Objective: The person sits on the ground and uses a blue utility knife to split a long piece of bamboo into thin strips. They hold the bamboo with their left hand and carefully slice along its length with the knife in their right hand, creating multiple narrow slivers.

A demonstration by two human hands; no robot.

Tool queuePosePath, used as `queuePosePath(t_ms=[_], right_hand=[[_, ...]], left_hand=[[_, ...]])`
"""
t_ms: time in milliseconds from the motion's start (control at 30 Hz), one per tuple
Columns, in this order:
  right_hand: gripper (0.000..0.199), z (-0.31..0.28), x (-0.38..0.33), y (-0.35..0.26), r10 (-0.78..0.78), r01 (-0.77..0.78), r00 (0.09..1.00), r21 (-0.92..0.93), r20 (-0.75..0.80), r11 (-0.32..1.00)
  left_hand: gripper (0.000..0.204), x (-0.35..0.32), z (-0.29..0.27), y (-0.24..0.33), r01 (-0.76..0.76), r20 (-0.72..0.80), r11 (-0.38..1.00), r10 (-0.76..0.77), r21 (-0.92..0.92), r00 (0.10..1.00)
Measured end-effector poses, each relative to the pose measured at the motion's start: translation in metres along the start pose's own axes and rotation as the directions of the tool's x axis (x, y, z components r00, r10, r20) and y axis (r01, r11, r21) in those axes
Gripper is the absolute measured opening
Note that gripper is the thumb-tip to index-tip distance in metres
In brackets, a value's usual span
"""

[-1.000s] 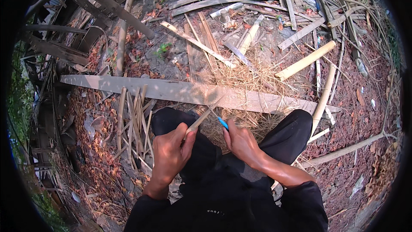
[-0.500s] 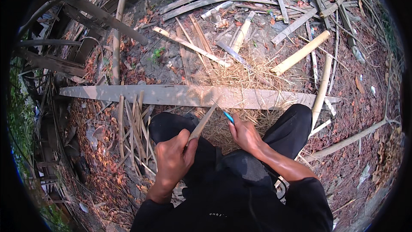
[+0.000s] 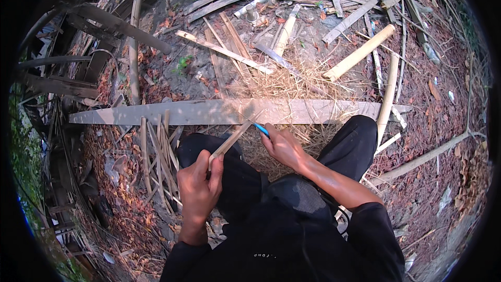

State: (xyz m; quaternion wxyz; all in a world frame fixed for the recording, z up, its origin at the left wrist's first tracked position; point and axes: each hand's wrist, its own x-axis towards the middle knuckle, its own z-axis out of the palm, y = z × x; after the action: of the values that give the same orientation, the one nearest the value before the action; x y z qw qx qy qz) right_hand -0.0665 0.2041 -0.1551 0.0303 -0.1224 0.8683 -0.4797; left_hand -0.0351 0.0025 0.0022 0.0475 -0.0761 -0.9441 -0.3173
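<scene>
Looking down from the head camera, the person sat on the ground with knees apart. Their left hand [image 3: 199, 187] was curled tight around the lower end of a thin bamboo strip [image 3: 229, 141], which slanted up toward a long grey plank [image 3: 156, 113] lying across in front. The right hand [image 3: 284, 149] gripped a blue-handled knife [image 3: 261, 129] right against the strip's upper part. Dry shavings [image 3: 284, 86] were piled just past the plank.
</scene>
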Motion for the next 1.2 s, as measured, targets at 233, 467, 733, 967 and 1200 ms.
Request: queuePosePath(t_ms=[233, 467, 733, 967, 1200], right_hand=[[0.021, 0.014, -0.007, 0.065, 0.155, -0.139, 0.986, -0.228, 0.053, 0.964], [0.021, 0.036, -0.008, 0.073, 0.104, -0.107, 0.994, -0.169, -0.027, 0.980], [0.025, 0.047, 0.006, 0.091, 0.320, -0.302, 0.933, -0.125, 0.163, 0.945], [0.025, 0.085, 0.010, 0.146, 0.294, -0.294, 0.955, -0.158, -0.025, 0.942], [0.019, 0.085, 0.011, 0.154, 0.277, -0.288, 0.958, -0.293, -0.079, 0.912]], left_hand=[[0.026, -0.012, -0.011, -0.003, -0.019, 0.034, 0.999, 0.018, 0.049, 0.999], [0.025, -0.011, -0.006, -0.002, -0.004, 0.029, 1.000, 0.003, 0.026, 1.000], [0.025, -0.013, -0.001, -0.007, 0.014, 0.035, 0.999, -0.013, -0.032, 0.999], [0.023, -0.015, -0.005, -0.008, 0.016, 0.068, 1.000, -0.016, 0.003, 0.998], [0.023, -0.018, -0.011, -0.009, 0.071, 0.078, 0.997, -0.071, 0.009, 0.994]])
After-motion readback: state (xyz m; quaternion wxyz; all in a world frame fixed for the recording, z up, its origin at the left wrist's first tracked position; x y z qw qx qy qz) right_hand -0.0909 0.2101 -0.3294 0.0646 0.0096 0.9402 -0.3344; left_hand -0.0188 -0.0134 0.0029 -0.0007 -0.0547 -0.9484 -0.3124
